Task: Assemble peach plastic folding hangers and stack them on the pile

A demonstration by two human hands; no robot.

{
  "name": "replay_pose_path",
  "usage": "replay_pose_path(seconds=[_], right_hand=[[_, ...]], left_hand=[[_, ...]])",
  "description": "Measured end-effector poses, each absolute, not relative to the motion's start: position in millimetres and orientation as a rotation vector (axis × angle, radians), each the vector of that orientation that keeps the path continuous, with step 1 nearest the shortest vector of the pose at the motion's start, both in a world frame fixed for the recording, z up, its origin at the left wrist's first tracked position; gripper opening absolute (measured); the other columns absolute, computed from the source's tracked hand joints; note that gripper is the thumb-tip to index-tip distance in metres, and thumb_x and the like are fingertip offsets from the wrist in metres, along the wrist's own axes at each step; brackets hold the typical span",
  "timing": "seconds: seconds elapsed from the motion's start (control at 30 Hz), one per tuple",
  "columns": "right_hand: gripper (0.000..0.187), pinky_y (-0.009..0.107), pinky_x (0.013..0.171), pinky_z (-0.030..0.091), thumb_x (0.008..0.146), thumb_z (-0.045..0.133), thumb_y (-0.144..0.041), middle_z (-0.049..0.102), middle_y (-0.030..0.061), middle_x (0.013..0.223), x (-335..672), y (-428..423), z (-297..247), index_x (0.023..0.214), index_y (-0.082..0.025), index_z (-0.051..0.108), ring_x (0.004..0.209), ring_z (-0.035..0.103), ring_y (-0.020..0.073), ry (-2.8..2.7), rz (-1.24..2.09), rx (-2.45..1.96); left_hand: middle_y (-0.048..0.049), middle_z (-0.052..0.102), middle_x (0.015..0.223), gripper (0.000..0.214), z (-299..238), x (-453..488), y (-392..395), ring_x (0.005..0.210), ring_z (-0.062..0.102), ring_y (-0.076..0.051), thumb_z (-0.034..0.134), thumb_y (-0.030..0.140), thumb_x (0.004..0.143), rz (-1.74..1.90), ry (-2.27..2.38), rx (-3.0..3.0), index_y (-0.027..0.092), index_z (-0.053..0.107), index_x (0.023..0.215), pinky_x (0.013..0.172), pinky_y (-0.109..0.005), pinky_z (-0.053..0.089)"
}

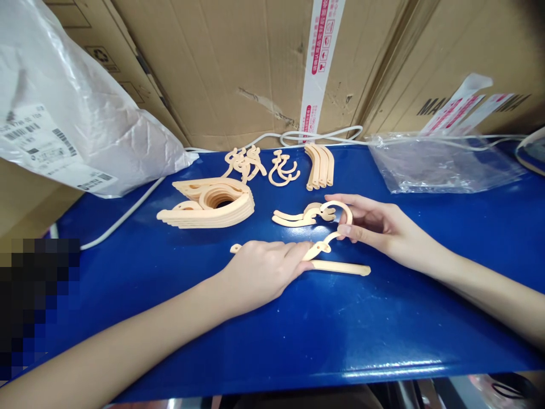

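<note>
In the head view my left hand (270, 270) is closed around cream plastic hanger pieces. One hanger arm (343, 267) sticks out to the right of it, and a short end shows on its left. My right hand (377, 224) pinches the curved hanger hook (349, 211) between thumb and fingers. The hook's lower end meets the pieces at my left fingertips; whether they are joined I cannot tell. Just behind, loose hanger parts (293, 218) lie near my right fingers. A stack of folded hangers (208, 204) rests beyond my left hand.
Farther back on the blue table (298, 341) are small hook pieces (242, 163), more hooks (283, 169) and a row of hanger arms (320, 166). A clear plastic bag (434, 165) lies at back right. A white package (85, 113), a cable (123, 221) and cardboard boxes (238, 68) border the area.
</note>
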State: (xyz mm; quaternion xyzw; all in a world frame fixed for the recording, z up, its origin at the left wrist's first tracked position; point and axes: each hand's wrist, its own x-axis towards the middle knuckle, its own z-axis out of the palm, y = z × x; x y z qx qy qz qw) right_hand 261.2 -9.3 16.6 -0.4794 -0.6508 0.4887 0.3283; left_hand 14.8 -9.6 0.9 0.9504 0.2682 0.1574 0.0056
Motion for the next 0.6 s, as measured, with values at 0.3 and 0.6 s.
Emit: replay_pose_path(seconds=[0.3, 0.6], right_hand=[[0.055, 0.031, 0.066, 0.054, 0.085, 0.067, -0.037, 0.070, 0.0036, 0.089, 260.1, -10.4, 16.2, 0.134, -0.019, 0.051, 0.071, 0.061, 0.0141, -1.673, 1.307, -1.232], [0.053, 0.029, 0.062, 0.053, 0.088, 0.062, -0.034, 0.065, -0.0002, 0.080, 255.9, -14.5, 18.0, 0.137, -0.019, 0.046, 0.059, 0.056, 0.0108, -1.675, 1.383, -1.190]], left_hand=[[-0.0004, 0.070, 0.072, 0.035, 2.5, 14.3, -9.6, 0.061, 0.069, -0.015, 0.033, 0.037, 0.104, 0.472, 0.844, 2.980, 0.015, 0.060, 0.111, 0.048, -0.022, 0.042], [-0.0038, 0.072, 0.080, 0.038, 0.3, 12.8, -9.7, 0.067, 0.070, -0.017, 0.030, 0.036, 0.104, 0.430, 0.797, 2.964, 0.014, 0.060, 0.114, 0.054, -0.025, 0.048]])
